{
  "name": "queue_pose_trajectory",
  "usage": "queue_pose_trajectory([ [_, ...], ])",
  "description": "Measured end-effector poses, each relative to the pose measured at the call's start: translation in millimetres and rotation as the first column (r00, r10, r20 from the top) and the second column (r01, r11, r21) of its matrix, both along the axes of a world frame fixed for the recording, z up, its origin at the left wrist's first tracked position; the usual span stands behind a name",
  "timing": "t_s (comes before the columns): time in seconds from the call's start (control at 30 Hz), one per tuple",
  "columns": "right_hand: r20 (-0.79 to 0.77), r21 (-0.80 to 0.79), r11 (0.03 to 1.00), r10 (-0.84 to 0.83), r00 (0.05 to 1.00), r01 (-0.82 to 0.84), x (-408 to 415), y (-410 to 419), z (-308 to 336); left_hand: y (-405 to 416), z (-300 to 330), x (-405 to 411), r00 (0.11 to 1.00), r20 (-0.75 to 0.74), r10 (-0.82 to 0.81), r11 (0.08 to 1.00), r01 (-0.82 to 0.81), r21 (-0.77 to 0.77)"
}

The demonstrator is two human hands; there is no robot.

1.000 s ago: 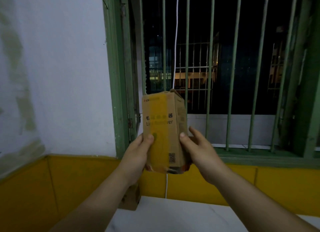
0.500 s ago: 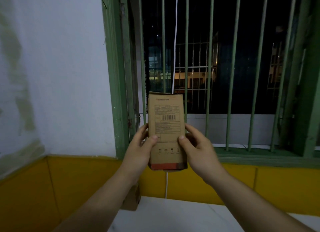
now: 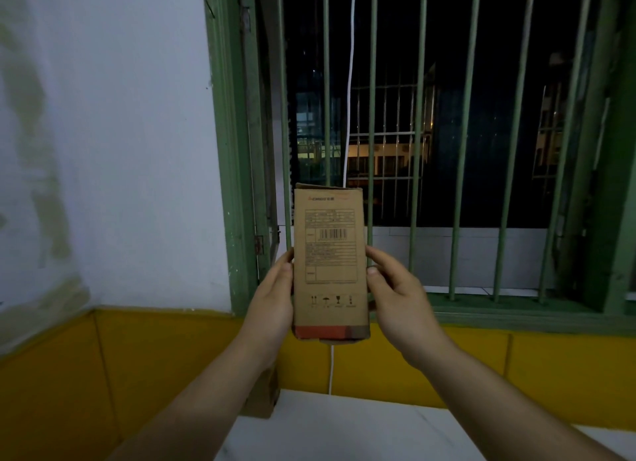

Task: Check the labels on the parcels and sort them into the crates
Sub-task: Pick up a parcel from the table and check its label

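A tall brown cardboard parcel point(image 3: 329, 288) is held upright in front of the window. Its printed face with a barcode, text table and handling symbols faces me; a red band runs along its lower edge. My left hand point(image 3: 273, 299) grips the parcel's left side, thumb on the front edge. My right hand point(image 3: 395, 299) grips the right side, thumb on the front edge and fingers behind. No crates are in view.
A green barred window point(image 3: 454, 144) fills the upper right, with a white cord point(image 3: 350, 82) hanging down it. A white wall is at left above a yellow band point(image 3: 103, 357). A white table top point(image 3: 344, 426) lies below; another brown box point(image 3: 263, 395) sits behind my left forearm.
The parcel was turned from its yellow printed front to the side with the barcode label. Both hands kept hold and raised it slightly.
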State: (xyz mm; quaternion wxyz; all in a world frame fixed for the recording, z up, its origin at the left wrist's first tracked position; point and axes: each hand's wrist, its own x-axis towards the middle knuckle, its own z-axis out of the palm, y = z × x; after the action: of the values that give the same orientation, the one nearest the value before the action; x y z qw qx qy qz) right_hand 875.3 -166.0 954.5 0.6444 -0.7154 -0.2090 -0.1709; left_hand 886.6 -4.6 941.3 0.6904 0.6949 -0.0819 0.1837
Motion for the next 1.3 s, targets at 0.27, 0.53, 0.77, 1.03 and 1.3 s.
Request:
queue_pose_trajectory([
  [0.27,-0.084,0.01,1.0,0.024,0.996,-0.023,5.5,-2.0,-2.4,2.4,-0.7,-7.0,0.974,0.03,-0.224,0.962,0.226,-0.155],
  [0.53,-0.038,0.026,1.0,0.009,0.999,-0.008,4.4,-5.2,-5.1,-0.7,2.9,-1.5,0.993,0.113,-0.039,0.998,0.044,-0.041],
  [0.77,0.014,0.019,1.0,-0.003,1.0,0.003,2.3,-4.9,-4.4,-1.1,1.6,-1.4,0.99,0.042,-0.137,0.991,0.137,0.003],
  [1.03,0.033,0.056,0.998,-0.009,0.999,0.007,0.1,-3.4,-4.9,-3.3,1.5,-2.4,0.981,0.027,-0.19,0.981,0.191,-0.021],
  [1.3,0.018,0.036,0.999,-0.015,1.0,0.014,2.8,-5.7,-9.6,-4.1,-5.2,-0.2,0.99,-0.033,-0.14,0.99,0.14,-0.009],
])
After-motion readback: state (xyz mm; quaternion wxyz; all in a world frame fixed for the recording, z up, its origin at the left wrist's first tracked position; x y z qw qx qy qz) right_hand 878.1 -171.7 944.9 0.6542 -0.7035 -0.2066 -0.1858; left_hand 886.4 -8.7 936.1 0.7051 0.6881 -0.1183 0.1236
